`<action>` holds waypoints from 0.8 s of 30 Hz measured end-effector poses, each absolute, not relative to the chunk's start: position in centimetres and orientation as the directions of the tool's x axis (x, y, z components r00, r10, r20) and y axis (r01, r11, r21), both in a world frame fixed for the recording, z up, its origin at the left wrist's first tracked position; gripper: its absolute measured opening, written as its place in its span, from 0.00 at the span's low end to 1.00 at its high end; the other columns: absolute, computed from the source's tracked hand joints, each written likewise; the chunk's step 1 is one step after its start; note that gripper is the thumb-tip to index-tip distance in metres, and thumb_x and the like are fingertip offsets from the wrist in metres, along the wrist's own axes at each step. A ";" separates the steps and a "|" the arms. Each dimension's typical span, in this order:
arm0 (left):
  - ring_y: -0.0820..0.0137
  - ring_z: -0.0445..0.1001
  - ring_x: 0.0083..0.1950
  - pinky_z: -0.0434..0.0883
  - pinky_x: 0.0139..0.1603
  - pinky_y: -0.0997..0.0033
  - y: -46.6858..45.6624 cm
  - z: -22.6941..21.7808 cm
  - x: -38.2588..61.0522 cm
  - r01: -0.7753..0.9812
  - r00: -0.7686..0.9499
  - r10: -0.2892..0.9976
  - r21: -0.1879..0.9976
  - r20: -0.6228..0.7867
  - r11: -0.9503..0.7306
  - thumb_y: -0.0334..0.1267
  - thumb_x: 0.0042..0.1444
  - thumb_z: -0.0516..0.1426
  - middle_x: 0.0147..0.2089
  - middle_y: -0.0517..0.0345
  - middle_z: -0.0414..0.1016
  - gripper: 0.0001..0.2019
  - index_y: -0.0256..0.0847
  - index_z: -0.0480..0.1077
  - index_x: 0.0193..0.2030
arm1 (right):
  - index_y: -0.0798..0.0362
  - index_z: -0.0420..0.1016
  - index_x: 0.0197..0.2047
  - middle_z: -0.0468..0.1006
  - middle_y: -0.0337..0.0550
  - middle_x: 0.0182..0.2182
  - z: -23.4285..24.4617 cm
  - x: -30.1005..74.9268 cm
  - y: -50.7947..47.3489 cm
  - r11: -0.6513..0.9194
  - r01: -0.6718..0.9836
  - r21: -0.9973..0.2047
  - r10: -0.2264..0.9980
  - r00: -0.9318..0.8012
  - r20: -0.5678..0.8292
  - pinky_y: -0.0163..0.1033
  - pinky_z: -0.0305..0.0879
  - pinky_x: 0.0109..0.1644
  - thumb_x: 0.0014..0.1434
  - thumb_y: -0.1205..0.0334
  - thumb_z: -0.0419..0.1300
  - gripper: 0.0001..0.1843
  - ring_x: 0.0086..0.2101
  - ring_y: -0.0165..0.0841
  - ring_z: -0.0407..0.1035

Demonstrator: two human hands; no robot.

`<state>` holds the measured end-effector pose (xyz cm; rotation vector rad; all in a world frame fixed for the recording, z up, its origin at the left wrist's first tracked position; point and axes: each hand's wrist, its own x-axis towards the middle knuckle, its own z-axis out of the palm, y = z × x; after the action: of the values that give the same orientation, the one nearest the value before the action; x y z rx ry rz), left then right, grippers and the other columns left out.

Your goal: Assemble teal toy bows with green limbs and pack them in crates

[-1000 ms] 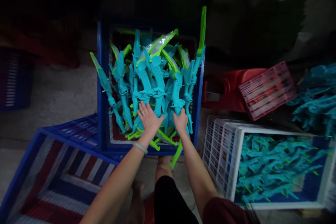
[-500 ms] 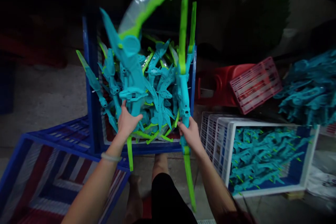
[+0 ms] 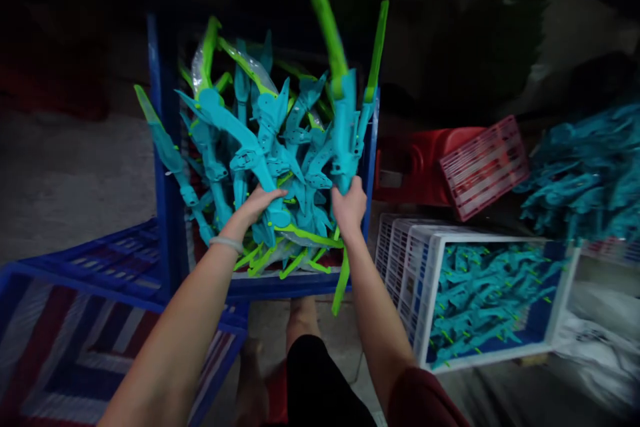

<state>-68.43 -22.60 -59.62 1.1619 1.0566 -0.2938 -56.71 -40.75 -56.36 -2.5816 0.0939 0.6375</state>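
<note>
A blue crate [image 3: 161,167] in front of me is heaped with teal and lime-green plastic toy bows [image 3: 280,147]. My left hand [image 3: 260,205] lies curled over a teal bow at the near side of the heap, gripping its middle. My right hand [image 3: 349,205] is closed round the handle of another teal bow [image 3: 344,127], which stands nearly upright with its green limb [image 3: 323,10] pointing up and a green tip hanging below the crate's front edge.
A white crate [image 3: 440,267] of teal parts stands to the right. Behind it are a red stool [image 3: 425,160] and a tipped red basket [image 3: 485,167]. More teal parts [image 3: 585,173] are piled at far right. A blue crate with a striped bottom [image 3: 90,333] sits at lower left. My knee [image 3: 320,380] is below.
My left hand lowered its raised bow back onto the heap. My right hand moved up and inward, and its bow now stands higher above the crate.
</note>
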 end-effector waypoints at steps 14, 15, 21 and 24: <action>0.50 0.80 0.52 0.81 0.46 0.55 -24.0 -55.3 -73.9 0.658 0.462 0.282 0.538 -0.841 0.527 0.50 0.39 0.71 0.55 0.46 0.80 0.36 0.40 0.74 0.56 | 0.54 0.72 0.53 0.81 0.47 0.51 -62.8 -53.4 -46.1 -0.585 -0.403 -0.704 0.364 0.645 -0.672 0.46 0.73 0.54 0.50 0.47 0.67 0.30 0.51 0.41 0.75; 0.50 0.81 0.52 0.81 0.45 0.55 -24.7 -54.3 -74.8 0.666 0.464 0.282 0.541 -0.839 0.513 0.50 0.39 0.71 0.55 0.46 0.80 0.37 0.40 0.73 0.57 | 0.53 0.72 0.53 0.80 0.47 0.53 -62.9 -53.1 -45.7 -0.555 -0.418 -0.720 0.400 0.625 -0.671 0.46 0.73 0.55 0.49 0.47 0.67 0.31 0.52 0.40 0.75; 0.52 0.80 0.46 0.79 0.45 0.59 -27.6 -47.5 -81.4 0.768 0.471 0.314 0.558 -0.824 0.313 0.53 0.40 0.68 0.43 0.52 0.83 0.27 0.40 0.75 0.45 | 0.53 0.76 0.50 0.83 0.46 0.47 -62.3 -51.6 -43.7 -0.530 -0.432 -0.729 0.496 0.540 -0.680 0.49 0.76 0.52 0.39 0.55 0.73 0.33 0.47 0.41 0.77; 0.55 0.79 0.41 0.78 0.42 0.60 -28.0 -43.7 -85.2 0.806 0.453 0.261 0.517 -0.852 0.288 0.53 0.42 0.66 0.37 0.54 0.81 0.22 0.40 0.74 0.39 | 0.53 0.76 0.50 0.84 0.49 0.44 -59.5 -53.2 -44.4 -0.573 -0.375 -0.729 0.510 0.533 -0.675 0.51 0.77 0.47 0.44 0.52 0.70 0.29 0.42 0.43 0.79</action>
<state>-85.17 -28.02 -43.75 1.2702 1.0890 -0.4816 -53.20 -44.40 -59.47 -1.8342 -0.1120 1.1848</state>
